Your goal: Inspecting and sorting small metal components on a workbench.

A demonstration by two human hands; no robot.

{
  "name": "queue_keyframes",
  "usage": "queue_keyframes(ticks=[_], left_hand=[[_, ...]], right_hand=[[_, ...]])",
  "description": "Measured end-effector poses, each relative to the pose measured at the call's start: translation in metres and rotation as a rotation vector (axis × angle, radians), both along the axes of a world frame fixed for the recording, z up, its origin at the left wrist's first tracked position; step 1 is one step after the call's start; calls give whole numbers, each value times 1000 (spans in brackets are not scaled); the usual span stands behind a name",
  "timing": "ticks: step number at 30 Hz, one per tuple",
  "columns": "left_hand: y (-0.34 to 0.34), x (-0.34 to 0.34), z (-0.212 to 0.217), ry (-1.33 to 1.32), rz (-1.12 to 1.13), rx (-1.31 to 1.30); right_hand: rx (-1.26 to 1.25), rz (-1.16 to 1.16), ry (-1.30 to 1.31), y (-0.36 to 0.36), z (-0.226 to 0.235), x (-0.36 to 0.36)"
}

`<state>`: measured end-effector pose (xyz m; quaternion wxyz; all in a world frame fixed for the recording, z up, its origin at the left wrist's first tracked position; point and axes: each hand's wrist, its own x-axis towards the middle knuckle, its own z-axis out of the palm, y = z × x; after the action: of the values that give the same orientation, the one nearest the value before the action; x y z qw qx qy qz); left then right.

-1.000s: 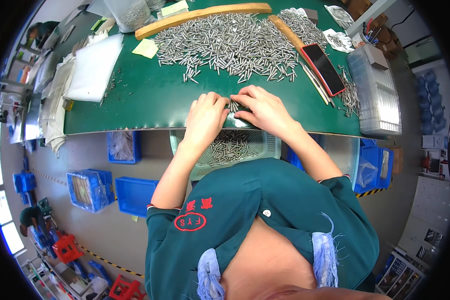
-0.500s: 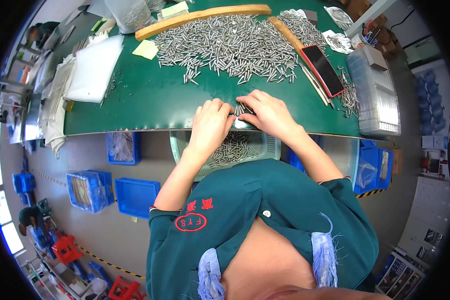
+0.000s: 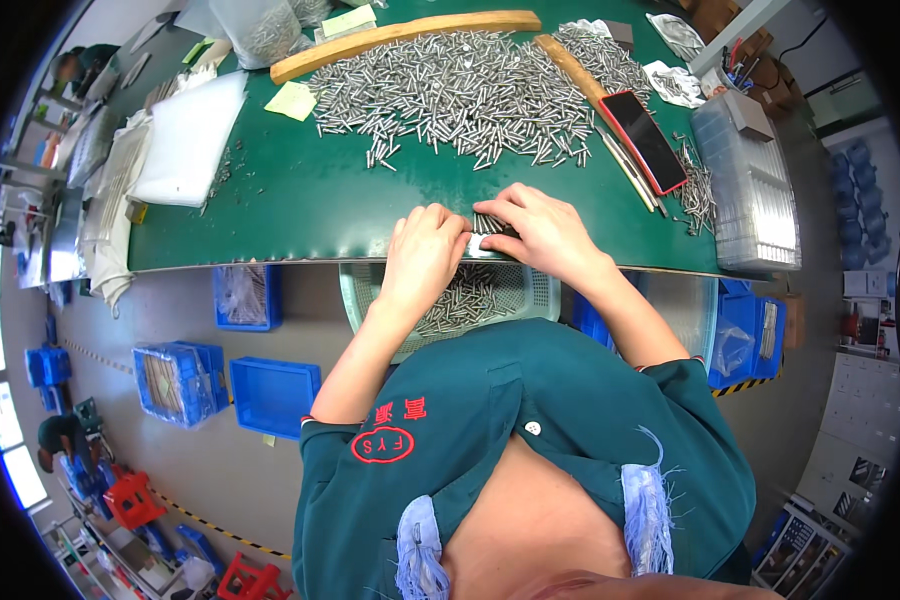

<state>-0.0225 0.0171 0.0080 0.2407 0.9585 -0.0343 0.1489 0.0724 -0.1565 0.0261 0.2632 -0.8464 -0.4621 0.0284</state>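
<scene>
At the front edge of the green table, a small bunch of grey metal pins point(image 3: 487, 224) lies between my two hands. My right hand point(image 3: 542, 236) grips the bunch, its fingers over the far side and its thumb on the near side. From the other side, my left hand point(image 3: 422, 254) is closed with curled fingertips against the left ends of the pins; its palm is hidden. A large heap of the same pins point(image 3: 450, 95) spreads farther back on the table. Below the edge, a pale green basket point(image 3: 547, 297) holds more loose pins.
Wooden bars point(image 3: 410, 36) border the heap. A red-edged phone point(image 3: 644, 142) and thin sticks point(image 3: 627, 170) lie to its right, beside clear plastic boxes point(image 3: 748, 185). White foam sheets point(image 3: 188, 138) rest at the left. Blue crates point(image 3: 275, 397) stand on the floor.
My hands have shifted slightly, and the fingers have drawn a little apart around the bunch. More of the pins shows between them, lined up side by side. The heap has not changed.
</scene>
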Motion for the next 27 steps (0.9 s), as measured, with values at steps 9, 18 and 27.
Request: queue_keyframes(ticks=[9,18,27], left_hand=[[5,-24,10,676,-116,-1022],[-11,-13,-42,1007,-225,-2110],[-28,-17,-34,922,-76,-1854]], right_hand=[[58,21,-214,1,-8,1],[-6,159,-97,-14,3,-22],[-34,81,132,-25,4,-29]])
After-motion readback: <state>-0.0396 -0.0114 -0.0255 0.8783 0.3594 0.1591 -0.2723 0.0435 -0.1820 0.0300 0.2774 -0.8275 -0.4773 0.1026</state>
